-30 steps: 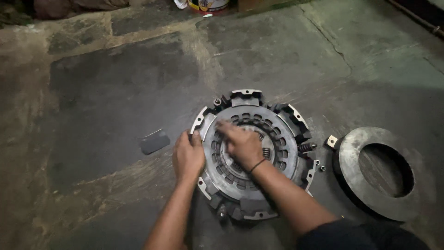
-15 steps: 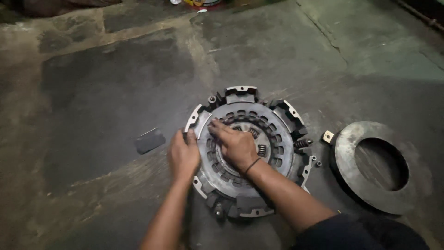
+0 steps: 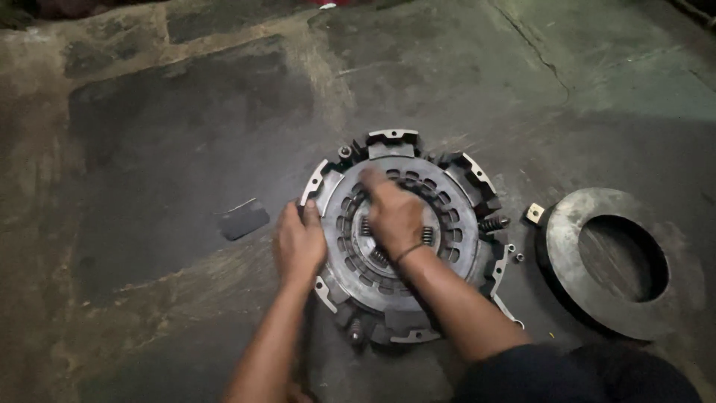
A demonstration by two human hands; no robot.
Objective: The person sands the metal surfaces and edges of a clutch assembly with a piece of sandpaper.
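Stained concrete floor (image 3: 186, 149) carries a round clutch assembly (image 3: 406, 235) at its middle. On the assembly's left rim the left hand (image 3: 300, 242) curls, gripping the edge. Spread flat on the slotted disc (image 3: 455, 216) at the centre lies the right hand (image 3: 391, 213), fingers open, grasping nothing. Just right of it rests a heavy metal ring (image 3: 589, 298); a small dark scrap (image 3: 242, 220) lies left.
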